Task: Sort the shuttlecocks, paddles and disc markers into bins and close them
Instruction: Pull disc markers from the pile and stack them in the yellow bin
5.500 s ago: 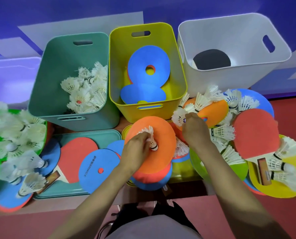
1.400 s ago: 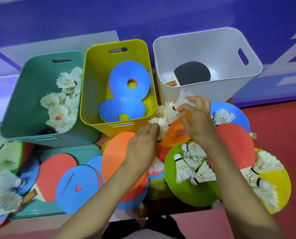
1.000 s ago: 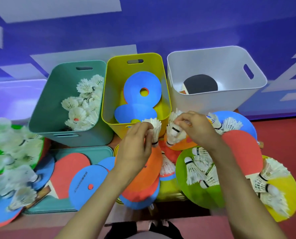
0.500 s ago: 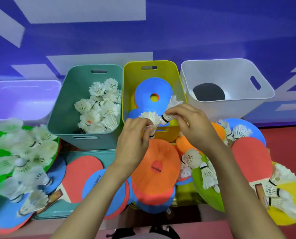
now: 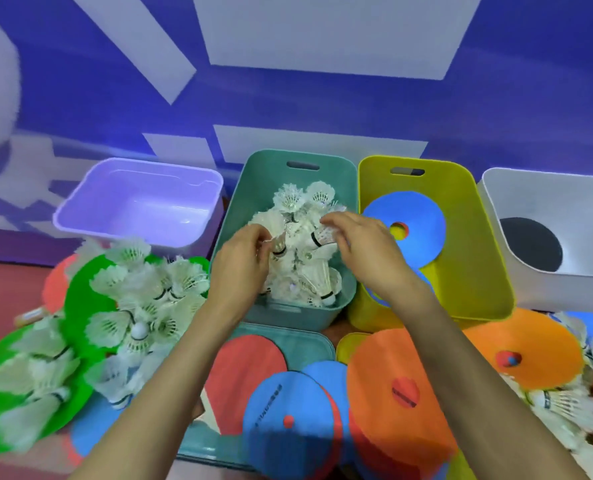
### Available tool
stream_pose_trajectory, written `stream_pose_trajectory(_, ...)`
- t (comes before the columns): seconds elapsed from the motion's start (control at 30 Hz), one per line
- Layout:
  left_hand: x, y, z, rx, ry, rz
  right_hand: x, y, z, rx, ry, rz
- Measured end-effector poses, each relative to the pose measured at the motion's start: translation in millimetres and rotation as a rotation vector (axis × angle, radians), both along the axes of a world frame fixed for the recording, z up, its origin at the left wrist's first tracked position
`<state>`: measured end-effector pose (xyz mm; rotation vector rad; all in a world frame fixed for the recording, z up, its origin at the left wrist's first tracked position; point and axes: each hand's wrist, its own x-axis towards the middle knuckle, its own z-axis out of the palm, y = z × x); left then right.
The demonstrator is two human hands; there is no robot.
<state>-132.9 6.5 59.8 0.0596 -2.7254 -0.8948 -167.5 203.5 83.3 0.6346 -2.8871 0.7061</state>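
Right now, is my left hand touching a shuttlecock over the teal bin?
Touching. The head view shows the left hand with its fingers curled round a shuttlecock, above the pile in the teal bin.

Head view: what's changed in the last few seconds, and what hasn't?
The left hand and right hand each picked a shuttlecock off the orange discs by the yellow bin and carried it left over the teal bin, still pinching: left shuttlecock, right shuttlecock. Unchanged: blue disc in the yellow bin, black paddle in the white bin.
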Motion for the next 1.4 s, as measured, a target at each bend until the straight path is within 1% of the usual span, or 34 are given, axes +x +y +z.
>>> stream_pose_trajectory(0.1, -33, -11, -9, -0.089, -0.067, -0.052, -34, -19, -8, 0.237, -0.008, -0.073)
stream_pose_trajectory(0.23, -81, -16, -16, -0.163, -0.116, -0.087, -70, -33, -17, 0.447, -0.026, -0.129)
stream_pose_trajectory(0.27, -93, -17, -19, -0.201, -0.168, -0.095, -76, -34, -20, 0.495, -0.04, -0.135)
stream_pose_trajectory(0.33, -112, -17, -27, -0.304, -0.339, -0.124, -83, -37, -27, 0.577, -0.092, -0.123)
stream_pose_trajectory(0.4, -122, -17, -34, -0.329, -0.506, -0.163, -85, -37, -35, 0.616, -0.153, -0.089)
stream_pose_trajectory(0.47, -124, -15, -38, -0.279, -0.554, -0.199, -82, -34, -37, 0.59, -0.175, -0.074)
stream_pose_trajectory(0.6, -106, -8, -30, -0.244, -0.452, -0.239, -68, -27, -32, 0.45, -0.161, -0.045)
stream_pose_trajectory(0.73, -71, 17, -7, -0.185, -0.303, -0.235, -44, -11, -17, 0.226, -0.116, -0.06)
stream_pose_trajectory(0.93, 3, 85, 8, 0.047, 0.041, -0.339, 18, 57, 1, -0.054, 0.05, -0.127)
stream_pose_trajectory(1.0, 28, 116, 9, 0.08, 0.119, -0.38, 41, 90, 2, -0.111, 0.098, -0.147)
stream_pose_trajectory(1.1, 62, 165, 3, 0.081, 0.19, -0.468, 77, 143, 2, -0.123, 0.111, -0.192)
stream_pose_trajectory(1.17, 82, 193, -7, 0.073, 0.161, -0.523, 99, 177, -3, -0.128, 0.079, -0.239)
stream_pose_trajectory(1.27, 103, 231, -30, 0.045, 0.066, -0.555, 122, 225, -18, -0.111, -0.016, -0.288)
stream_pose_trajectory(1.4, 123, 271, -54, 0.018, -0.199, -0.518, 141, 273, -43, -0.01, -0.168, -0.295)
